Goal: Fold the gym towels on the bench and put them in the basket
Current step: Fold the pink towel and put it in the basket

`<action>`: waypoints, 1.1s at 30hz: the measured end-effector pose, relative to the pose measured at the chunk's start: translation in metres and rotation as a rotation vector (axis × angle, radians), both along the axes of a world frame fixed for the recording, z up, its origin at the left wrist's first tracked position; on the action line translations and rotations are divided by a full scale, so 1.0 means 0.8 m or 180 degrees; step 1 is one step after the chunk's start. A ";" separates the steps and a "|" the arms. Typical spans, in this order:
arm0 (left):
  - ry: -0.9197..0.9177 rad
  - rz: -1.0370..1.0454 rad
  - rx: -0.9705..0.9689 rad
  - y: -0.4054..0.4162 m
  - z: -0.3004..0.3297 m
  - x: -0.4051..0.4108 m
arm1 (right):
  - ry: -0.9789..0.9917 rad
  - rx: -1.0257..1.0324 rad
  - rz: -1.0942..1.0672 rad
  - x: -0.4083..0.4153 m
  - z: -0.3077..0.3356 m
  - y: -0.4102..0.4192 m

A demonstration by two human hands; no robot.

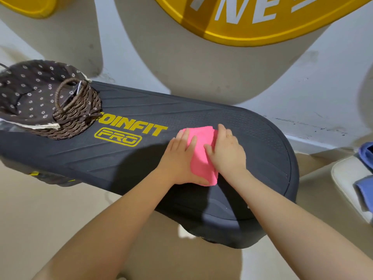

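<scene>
Pressing: pink towel (201, 152), folded small, flat on the dark counter (125, 156) at centre frame, likely to set the creases.
Left hand (179, 158): fingers straight and spread, palm down on the towel's left side, pinning it against slipping.
Right hand (226, 152): fingers straight, flat on the towel's right side, covering that edge.
Basket (40, 102): wicker with dotted liner, upper left of frame, on the counter's far end, well apart from the towel; nothing visible inside.
Blue cloth (366, 154): right edge of frame, off the counter, possibly another towel.
Step judged: fold nearly finished, transfer to basket not yet done.
</scene>
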State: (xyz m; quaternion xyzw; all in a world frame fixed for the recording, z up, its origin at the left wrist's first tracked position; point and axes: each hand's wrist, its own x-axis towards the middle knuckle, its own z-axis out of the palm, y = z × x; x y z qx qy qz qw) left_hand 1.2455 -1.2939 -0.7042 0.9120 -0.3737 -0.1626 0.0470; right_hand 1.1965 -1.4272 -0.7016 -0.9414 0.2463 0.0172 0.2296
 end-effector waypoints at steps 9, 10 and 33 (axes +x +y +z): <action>0.1527 0.0989 -0.1029 -0.017 0.022 -0.050 | 0.0591 0.2259 -0.0536 -0.011 0.014 0.000; 0.1910 0.1342 -0.1338 -0.018 0.026 -0.053 | 0.0617 0.2614 -0.0689 -0.011 0.017 -0.001; 0.2112 0.2554 -0.4259 0.188 0.140 0.104 | -0.1180 0.2286 0.2168 0.100 0.132 0.193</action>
